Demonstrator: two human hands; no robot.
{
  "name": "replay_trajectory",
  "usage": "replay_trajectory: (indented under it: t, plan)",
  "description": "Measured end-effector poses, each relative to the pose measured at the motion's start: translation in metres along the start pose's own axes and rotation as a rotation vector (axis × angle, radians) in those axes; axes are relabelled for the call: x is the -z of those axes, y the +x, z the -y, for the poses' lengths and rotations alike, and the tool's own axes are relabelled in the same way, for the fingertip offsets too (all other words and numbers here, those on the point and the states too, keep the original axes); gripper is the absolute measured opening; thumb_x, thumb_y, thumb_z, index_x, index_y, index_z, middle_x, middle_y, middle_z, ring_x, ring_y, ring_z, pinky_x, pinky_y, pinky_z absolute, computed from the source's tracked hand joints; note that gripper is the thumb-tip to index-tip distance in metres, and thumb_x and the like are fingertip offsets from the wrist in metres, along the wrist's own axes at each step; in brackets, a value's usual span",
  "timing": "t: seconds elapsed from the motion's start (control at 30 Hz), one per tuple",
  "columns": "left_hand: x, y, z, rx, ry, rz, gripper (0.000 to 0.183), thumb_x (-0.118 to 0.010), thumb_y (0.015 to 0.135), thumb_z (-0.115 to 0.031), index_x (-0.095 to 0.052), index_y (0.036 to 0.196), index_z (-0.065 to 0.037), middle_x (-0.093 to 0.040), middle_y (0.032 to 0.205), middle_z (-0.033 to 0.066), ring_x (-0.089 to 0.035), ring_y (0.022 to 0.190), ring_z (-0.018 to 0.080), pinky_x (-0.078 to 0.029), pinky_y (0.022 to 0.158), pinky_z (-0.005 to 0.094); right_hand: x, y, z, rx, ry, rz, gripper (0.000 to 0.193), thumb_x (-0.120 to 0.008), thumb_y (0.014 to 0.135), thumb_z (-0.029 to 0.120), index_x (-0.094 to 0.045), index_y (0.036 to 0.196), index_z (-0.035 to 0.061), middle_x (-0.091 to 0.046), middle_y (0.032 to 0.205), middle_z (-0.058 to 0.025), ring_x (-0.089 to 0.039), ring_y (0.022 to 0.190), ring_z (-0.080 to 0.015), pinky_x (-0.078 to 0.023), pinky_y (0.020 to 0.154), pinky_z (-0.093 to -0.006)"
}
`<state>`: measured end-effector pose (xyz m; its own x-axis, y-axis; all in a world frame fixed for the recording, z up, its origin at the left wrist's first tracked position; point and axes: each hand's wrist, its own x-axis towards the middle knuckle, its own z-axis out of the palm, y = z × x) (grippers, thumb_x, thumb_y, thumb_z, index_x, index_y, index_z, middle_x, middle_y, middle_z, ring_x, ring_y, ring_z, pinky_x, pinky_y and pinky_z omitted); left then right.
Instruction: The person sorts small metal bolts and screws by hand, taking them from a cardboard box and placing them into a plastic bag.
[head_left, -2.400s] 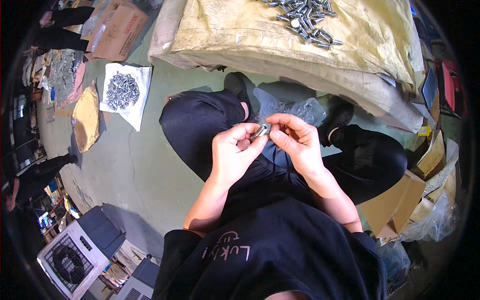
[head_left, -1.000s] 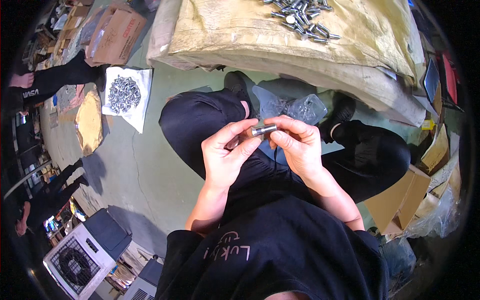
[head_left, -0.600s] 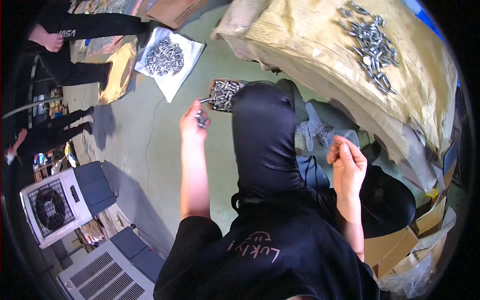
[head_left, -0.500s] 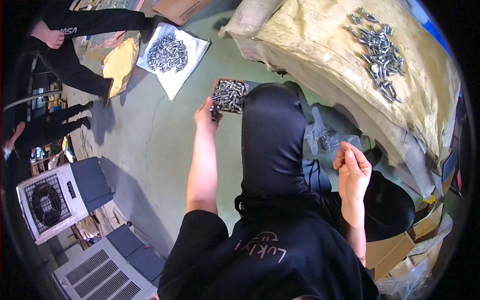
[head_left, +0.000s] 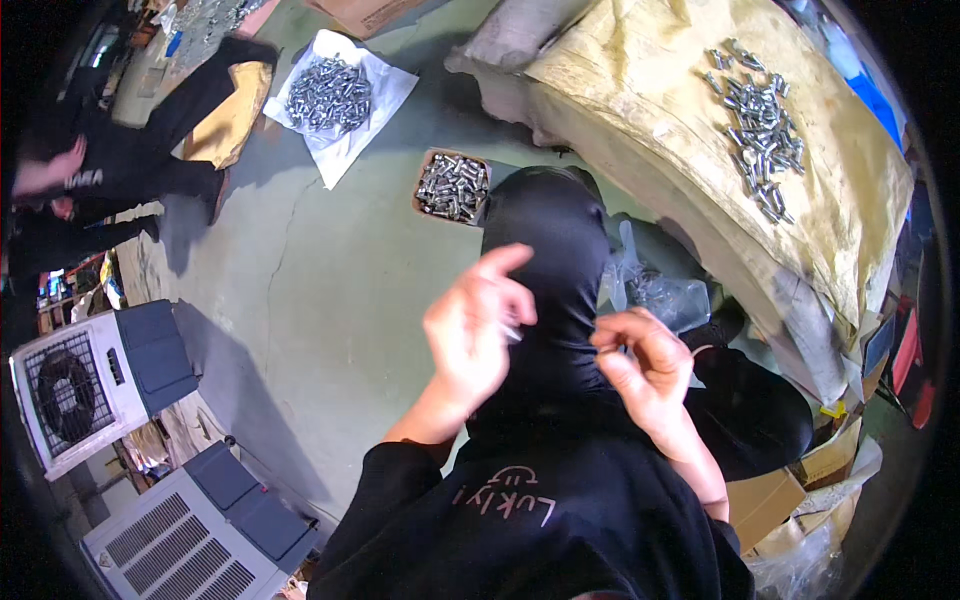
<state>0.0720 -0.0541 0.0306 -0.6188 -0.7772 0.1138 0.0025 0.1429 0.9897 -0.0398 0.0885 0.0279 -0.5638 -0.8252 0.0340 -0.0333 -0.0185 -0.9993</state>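
Above my lap, my left hand (head_left: 468, 330) has its index finger stretched out. Its other fingers curl round a small shiny metal piece (head_left: 513, 333), blurred and mostly hidden. Across from it, my right hand (head_left: 650, 370) has thumb and fingers drawn together in a pinch; whatever lies between them is too small to make out. The hands are apart. Beyond my left hand, on the floor by my knee, an open cardboard box (head_left: 418, 204) is full of short, shiny metal fittings (head_left: 455, 186). Beside my leg on the right lies a clear plastic bag (head_left: 680, 302) with small parts in it.
Metal fittings (head_left: 330, 95) are heaped on a white sheet (head_left: 335, 160) on the floor. More (head_left: 765, 130) lie on a cloth-covered surface (head_left: 620, 70) at right. Two boxy machines (head_left: 75, 390) stand left. People in dark clothes (head_left: 150, 135) are at far left. Cardboard (head_left: 765, 505) lies lower right.
My left hand has come back from beside the box to above my lap. My right hand has moved left toward it, its fingers pinched. The person at far left has shifted.
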Motion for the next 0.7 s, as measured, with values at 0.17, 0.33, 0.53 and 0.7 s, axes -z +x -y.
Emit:
replay_trajectory:
  t: [0.17,0.33,0.53,0.7]
  plan:
    - [-0.059,-0.007,0.004,-0.272,0.238,0.172,0.032,-0.038,0.092,-0.019,-0.053,0.105,0.007,-0.055,0.065,0.0069,-0.051,0.055,0.0119,-0.043,0.053,0.0232,0.006,-0.006,0.004,0.162,-0.251,-0.139,0.024,-0.07,0.068,0.011,-0.058,0.086,0.0016,-0.058,0.074,-0.0094,-0.057,0.061,-0.0181,-0.045,0.054,-0.026]
    - [-0.088,-0.014,0.014,-0.131,0.141,0.333,0.039,-0.039,0.092,-0.027,-0.054,0.102,0.008,-0.055,0.066,0.0043,-0.05,0.058,0.0089,-0.042,0.056,0.0216,0.026,-0.026,-0.005,0.11,-0.214,-0.26,0.022,-0.069,0.067,0.007,-0.059,0.087,0.0011,-0.058,0.073,-0.0095,-0.057,0.061,-0.0174,-0.045,0.055,-0.0263]
    - [-0.102,-0.017,0.015,0.149,-0.109,0.419,0.045,-0.034,0.092,-0.034,-0.054,0.103,0.005,-0.056,0.067,0.0039,-0.05,0.053,0.0085,-0.039,0.049,0.0195,0.038,-0.043,-0.02,-0.072,-0.048,-0.392,0.019,-0.062,0.071,-0.003,-0.059,0.089,-0.001,-0.056,0.071,-0.0056,-0.054,0.061,-0.0115,-0.043,0.054,-0.0219]
    - [-0.094,-0.014,0.014,0.509,-0.43,0.466,0.036,-0.047,0.088,-0.03,-0.056,0.099,0.003,-0.055,0.065,0.0029,-0.046,0.052,0.0036,-0.034,0.045,0.0155,0.047,-0.045,-0.024,-0.156,0.492,-0.456,0.017,-0.06,0.076,-0.003,-0.059,0.093,-0.0038,-0.054,0.076,-0.0027,-0.052,0.065,-0.0071,-0.044,0.057,-0.018]
